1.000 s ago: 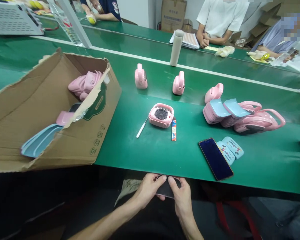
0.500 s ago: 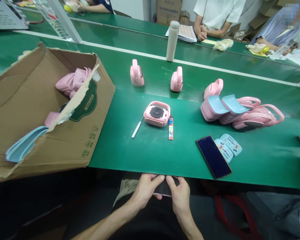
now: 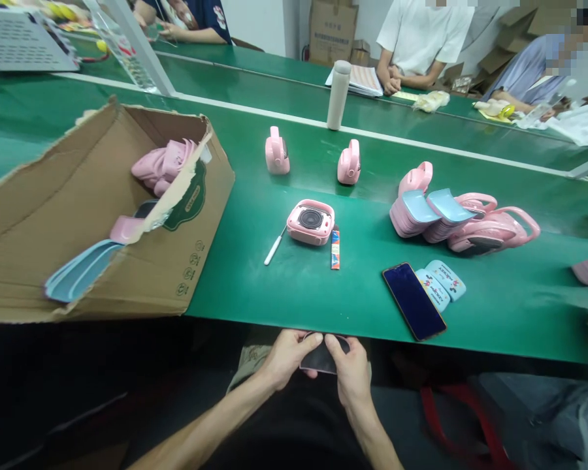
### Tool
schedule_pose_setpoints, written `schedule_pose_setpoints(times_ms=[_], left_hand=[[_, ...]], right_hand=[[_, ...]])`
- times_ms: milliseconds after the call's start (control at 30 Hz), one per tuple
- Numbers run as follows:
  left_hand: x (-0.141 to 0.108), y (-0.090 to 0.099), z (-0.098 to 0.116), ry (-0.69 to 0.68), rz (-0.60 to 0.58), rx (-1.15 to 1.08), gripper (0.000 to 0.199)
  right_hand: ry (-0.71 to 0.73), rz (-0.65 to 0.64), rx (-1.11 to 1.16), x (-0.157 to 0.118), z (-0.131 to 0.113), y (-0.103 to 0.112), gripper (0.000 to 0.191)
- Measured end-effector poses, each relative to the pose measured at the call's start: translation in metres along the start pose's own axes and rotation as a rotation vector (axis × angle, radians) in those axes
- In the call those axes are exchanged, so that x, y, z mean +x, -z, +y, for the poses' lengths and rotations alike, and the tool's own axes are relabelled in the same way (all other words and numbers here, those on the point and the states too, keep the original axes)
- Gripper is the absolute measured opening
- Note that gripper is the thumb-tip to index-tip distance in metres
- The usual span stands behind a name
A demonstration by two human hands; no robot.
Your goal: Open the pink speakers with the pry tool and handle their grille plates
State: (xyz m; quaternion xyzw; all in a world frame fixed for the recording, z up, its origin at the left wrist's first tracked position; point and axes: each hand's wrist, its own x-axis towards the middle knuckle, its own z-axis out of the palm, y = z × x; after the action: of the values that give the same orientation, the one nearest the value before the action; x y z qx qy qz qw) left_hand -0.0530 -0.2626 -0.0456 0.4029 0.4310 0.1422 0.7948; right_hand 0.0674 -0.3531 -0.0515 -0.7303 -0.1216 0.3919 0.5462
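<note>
At the table's front edge, my left hand [image 3: 290, 356] and my right hand [image 3: 350, 365] both grip a dark panel with a pink rim [image 3: 319, 360]. Both thumbs press on its dark face, and the fingers curl beneath, partly hidden. Beyond them on the green table [image 3: 255, 297] sits a pink speaker [image 3: 310, 223] with its round black cone showing. A white-handled screwdriver [image 3: 273, 250] lies to its left, its shaft toward the speaker. On the right side, close to the speaker, is a small orange and blue packet [image 3: 335, 250].
A torn cardboard box [image 3: 203, 251] with pink and blue parts stands left. To the right lie a phone [image 3: 414, 301], blue printed panels [image 3: 441, 284], stacked panels [image 3: 411, 215] and pink handled cases [image 3: 494, 232]. Behind are two upright pink cases [image 3: 277, 153] and a bottle [image 3: 338, 96]. People sit opposite.
The view has shifted slightly, so the box and table items appear a little displaced. Both hands keep hold of the dark panel. Another person's hand now shows at the right edge.
</note>
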Motion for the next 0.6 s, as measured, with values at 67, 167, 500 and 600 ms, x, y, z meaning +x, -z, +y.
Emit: schedule_pose_setpoints(times_ms=[67, 167, 500, 600], left_hand=[[0.000, 0.001, -0.001, -0.010, -0.006, -0.001, 0.062], [0.000, 0.001, -0.005, -0.016, 0.015, -0.002, 0.063], [0.001, -0.002, -0.005, 0.023, -0.017, -0.079, 0.064], [0.002, -0.003, -0.005, 0.047, -0.036, -0.095, 0.066]], right_hand=[[-0.018, -0.018, 0.039, 0.000, 0.003, 0.000, 0.057], [-0.021, -0.058, 0.097, 0.000, 0.006, 0.003, 0.057], [-0.172, -0.228, 0.206, -0.003, 0.012, 0.015, 0.062], [-0.162, -0.212, 0.182, -0.003, 0.013, 0.015, 0.065]])
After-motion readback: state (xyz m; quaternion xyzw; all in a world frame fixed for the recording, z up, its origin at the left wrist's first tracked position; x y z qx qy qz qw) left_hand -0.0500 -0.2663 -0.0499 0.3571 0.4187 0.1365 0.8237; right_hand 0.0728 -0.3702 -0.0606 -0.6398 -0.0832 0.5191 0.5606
